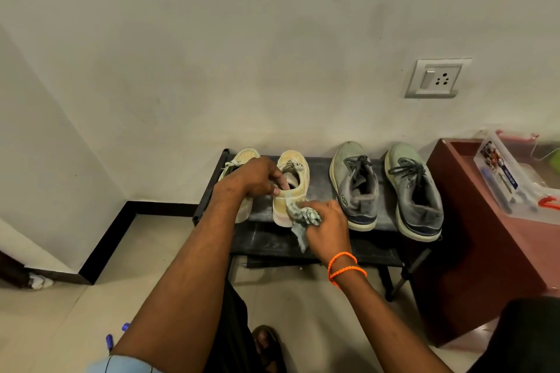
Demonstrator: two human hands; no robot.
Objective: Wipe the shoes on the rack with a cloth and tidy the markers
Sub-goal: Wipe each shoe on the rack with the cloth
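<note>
Two pairs of shoes stand on a black rack [303, 245]. My left hand [257, 175] grips the heel collar of a cream shoe [295, 174], fingers hooked inside its opening. My right hand [325, 225] holds a crumpled pale green cloth [301, 216] against that shoe's heel side. The other cream shoe [242, 157] sits to the left, partly hidden by my left hand. Two grey shoes [354, 185] [415, 191] stand to the right. Blue markers [116, 336] lie on the floor at the lower left.
A dark red cabinet [472, 239] stands right of the rack, with a clear plastic box [515, 179] on top. A wall socket [436, 78] is above. My foot in a sandal [266, 345] is on the tiled floor below the rack.
</note>
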